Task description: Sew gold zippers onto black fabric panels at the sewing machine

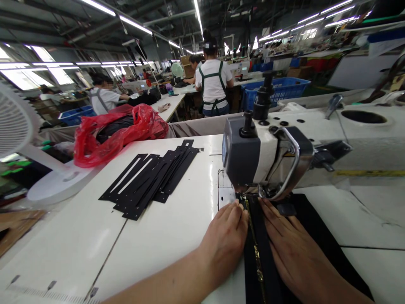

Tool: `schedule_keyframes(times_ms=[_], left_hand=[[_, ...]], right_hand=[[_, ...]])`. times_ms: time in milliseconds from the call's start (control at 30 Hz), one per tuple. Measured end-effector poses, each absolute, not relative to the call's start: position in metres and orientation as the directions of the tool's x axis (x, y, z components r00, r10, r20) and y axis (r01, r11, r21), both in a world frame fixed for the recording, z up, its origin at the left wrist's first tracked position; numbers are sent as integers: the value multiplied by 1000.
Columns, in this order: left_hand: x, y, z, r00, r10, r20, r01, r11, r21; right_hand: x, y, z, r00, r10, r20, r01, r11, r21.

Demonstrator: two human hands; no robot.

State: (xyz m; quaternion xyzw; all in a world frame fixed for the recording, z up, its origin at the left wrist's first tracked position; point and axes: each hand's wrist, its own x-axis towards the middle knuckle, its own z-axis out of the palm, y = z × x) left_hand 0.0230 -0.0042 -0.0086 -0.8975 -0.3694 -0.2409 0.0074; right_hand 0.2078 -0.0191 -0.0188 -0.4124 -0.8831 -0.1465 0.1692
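Observation:
Under the head of a white and grey sewing machine [243, 152] lies black fabric [316, 228] with a gold-toothed zipper [257, 253] running lengthwise along it. My left hand [226, 234] is at the left edge of the zipper strip, fingers bent and pressed together on the black fabric near the presser foot. To the right of the zipper, my right hand [289, 249] lies flat on the fabric with its fingers stretched toward the needle area. The machine head and my fingers hide the needle and the stitching point.
Several black slotted strips [152, 177] lie in a loose pile on the white table [171, 236]. A red plastic bag [142, 122] and a white fan [19, 122] stand beyond its left side. A blue crate [287, 88] and co-workers, including a person [213, 78] in an apron, are farther back.

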Motion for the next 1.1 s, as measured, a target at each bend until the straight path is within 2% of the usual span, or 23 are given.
schedule_keyframes(times_ms=[367,633,867,1100], left_hand=[[21,-2,-8,634,641,433,641,-749,170],[20,-1,-8,648,624,437,634,-760,143],[19,-1,-9,646,628,433,627,-761,169],[19,5,-12,665,613,425,630,-767,120]], right_hand=[[207,-20,-17,-587,688,427,780,622,71],[206,-23,-17,-580,690,432,788,610,83],[207,-23,-16,-576,721,385,791,611,38],[206,-20,-15,-578,754,311,798,602,25]])
